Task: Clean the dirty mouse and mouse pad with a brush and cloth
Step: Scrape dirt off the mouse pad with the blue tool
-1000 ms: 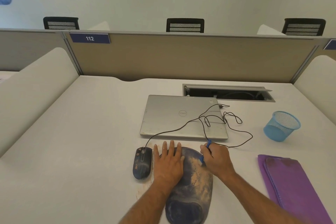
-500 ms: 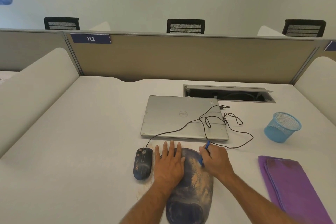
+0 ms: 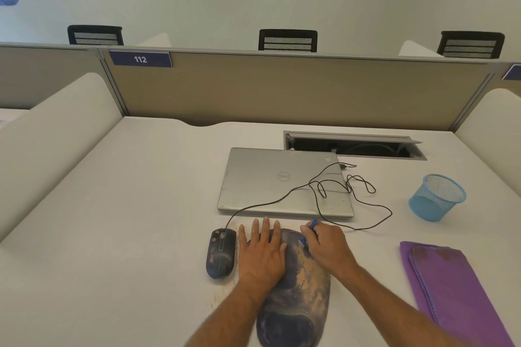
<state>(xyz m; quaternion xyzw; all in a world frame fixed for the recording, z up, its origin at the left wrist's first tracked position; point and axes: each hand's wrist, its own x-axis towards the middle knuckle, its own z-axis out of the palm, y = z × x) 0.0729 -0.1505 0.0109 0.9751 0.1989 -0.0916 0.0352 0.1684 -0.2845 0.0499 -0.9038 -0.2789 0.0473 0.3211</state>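
Brush (image 3: pixel 309 229) barely shifted over the last second, gripped in curled right hand (image 3: pixel 328 249) fingers at pad (image 3: pixel 303 282) top edge, left hand (image 3: pixel 263 252) flat, fingers straight, pinning it on worktop (image 3: pixel 127 234); scrubbing mid-course, dust remaining, mouse (image 3: pixel 221 252) untouched beside.

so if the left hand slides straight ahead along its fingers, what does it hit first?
The left hand lies flat on the mouse pad, fingers pointing away from the person. Straight ahead, past a narrow strip of bare desk, it would likely meet the near edge of the closed laptop. The mouse cable passes just left of that line.

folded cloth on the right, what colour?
Purple folded cloth, with darker smudges near its far end; head view.
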